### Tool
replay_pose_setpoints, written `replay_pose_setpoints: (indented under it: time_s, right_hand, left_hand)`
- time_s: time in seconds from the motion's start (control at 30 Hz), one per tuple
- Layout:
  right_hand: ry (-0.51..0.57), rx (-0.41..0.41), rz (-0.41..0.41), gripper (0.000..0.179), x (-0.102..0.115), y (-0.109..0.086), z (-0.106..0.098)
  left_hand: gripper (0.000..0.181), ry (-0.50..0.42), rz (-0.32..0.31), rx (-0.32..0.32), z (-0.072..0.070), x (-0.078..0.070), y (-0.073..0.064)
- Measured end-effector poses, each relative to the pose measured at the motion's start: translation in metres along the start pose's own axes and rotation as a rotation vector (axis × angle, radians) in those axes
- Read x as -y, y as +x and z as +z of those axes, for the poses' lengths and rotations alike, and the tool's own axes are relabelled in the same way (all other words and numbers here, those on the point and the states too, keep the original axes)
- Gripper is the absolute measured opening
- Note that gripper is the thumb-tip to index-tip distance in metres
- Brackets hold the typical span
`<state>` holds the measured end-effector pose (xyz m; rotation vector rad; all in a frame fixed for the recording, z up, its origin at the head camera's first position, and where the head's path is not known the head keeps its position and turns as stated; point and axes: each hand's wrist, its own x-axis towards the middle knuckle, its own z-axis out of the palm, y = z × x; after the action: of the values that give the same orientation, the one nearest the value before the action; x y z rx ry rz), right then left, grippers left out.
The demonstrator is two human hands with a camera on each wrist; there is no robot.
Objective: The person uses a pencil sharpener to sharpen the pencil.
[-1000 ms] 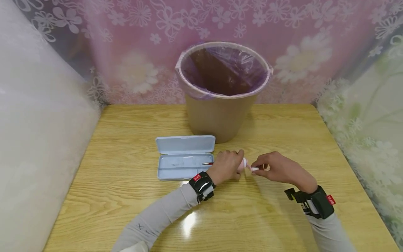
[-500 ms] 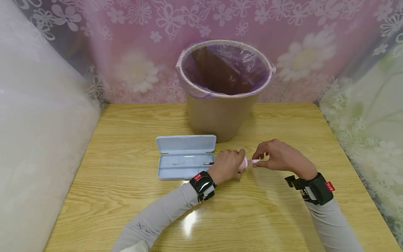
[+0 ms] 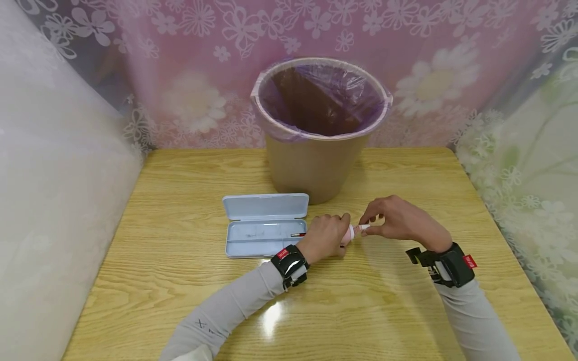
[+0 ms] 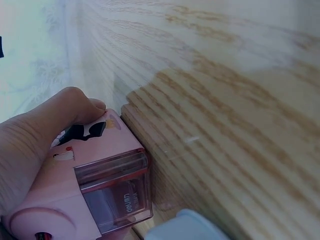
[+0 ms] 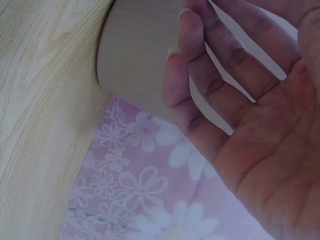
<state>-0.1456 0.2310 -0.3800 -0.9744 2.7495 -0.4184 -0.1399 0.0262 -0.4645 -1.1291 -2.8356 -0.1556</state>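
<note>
My left hand (image 3: 321, 238) grips a pink crank pencil sharpener (image 4: 87, 155) lying low over the table; its thumb rests on the printed top in the left wrist view. A clear shavings drawer (image 4: 117, 197) faces the camera there. A dark red pencil (image 3: 297, 234) sticks out of the sharpener's hole, its end over the pencil case. At the sharpener's other side, my right hand (image 3: 399, 220) pinches the white knob of the crank handle (image 3: 365, 227) between thumb and fingers. In the right wrist view the curled fingers (image 5: 215, 82) show, but the handle is hidden.
A light blue pencil case (image 3: 253, 231) lies with its lid raised, just left of the left hand. Behind it stands a beige bin (image 3: 316, 168) with a purple liner. Floral curtains (image 3: 194, 105) border the wooden table (image 3: 180, 180) at the back and sides.
The crank handle has swung upward from its lower position, and my right hand has moved up with it. My left hand and the sharpener stay about where they were.
</note>
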Motion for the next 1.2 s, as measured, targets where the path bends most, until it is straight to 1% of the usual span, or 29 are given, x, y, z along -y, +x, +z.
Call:
replay_pose_setpoints:
  time_s: [0.1, 0.2, 0.33, 0.4, 0.47, 0.53, 0.6, 0.73, 0.9, 1.03, 1.13, 1.2]
  right_hand:
    - [0.007, -0.008, -0.006, 0.011, -0.001, 0.003, 0.000]
    - [0.017, -0.034, -0.003, 0.011, -0.005, 0.009, 0.003]
    - [0.033, -0.055, 0.009, 0.011, -0.020, 0.022, 0.014]
    - [0.052, -0.033, 0.028, 0.009, -0.029, 0.028, 0.024]
    - [0.081, 0.002, 0.043, 0.008, -0.037, 0.029, 0.035]
    - [0.114, 0.032, 0.055, 0.009, -0.042, 0.027, 0.047]
    - [0.143, 0.046, 0.041, 0.011, -0.044, 0.022, 0.058]
    - [0.203, 0.029, 0.005, 0.012, -0.040, 0.011, 0.074]
    - [0.260, 0.030, -0.012, 0.009, -0.028, -0.001, 0.081]
    - [0.240, 0.031, -0.015, 0.010, -0.015, -0.010, 0.078]
    - [0.204, 0.029, -0.013, 0.010, -0.005, -0.017, 0.070]
    - [0.173, 0.024, -0.011, 0.007, 0.002, -0.021, 0.063]
  left_hand:
    - [0.048, 0.001, -0.005, 0.006, 0.001, 0.001, -0.001]
    - [0.049, 0.002, -0.011, 0.010, 0.001, 0.001, -0.002]
    - [0.056, -0.001, -0.013, 0.017, 0.001, -0.002, -0.002]
    - [0.059, -0.004, -0.008, 0.022, 0.001, -0.005, -0.002]
    - [0.061, -0.004, 0.004, 0.028, 0.002, -0.008, -0.002]
    - [0.060, 0.000, 0.016, 0.030, 0.002, -0.011, -0.002]
    - [0.056, 0.001, 0.020, 0.024, 0.003, -0.011, -0.001]
    - [0.053, 0.010, 0.002, 0.006, 0.003, -0.009, 0.000]
    - [0.052, -0.001, -0.020, 0.028, 0.001, -0.003, 0.001]
    - [0.051, -0.020, -0.029, 0.043, 0.000, 0.000, 0.001]
    - [0.051, -0.028, -0.026, 0.044, 0.000, 0.000, 0.001]
    - [0.051, -0.030, -0.022, 0.044, 0.000, 0.000, 0.000]
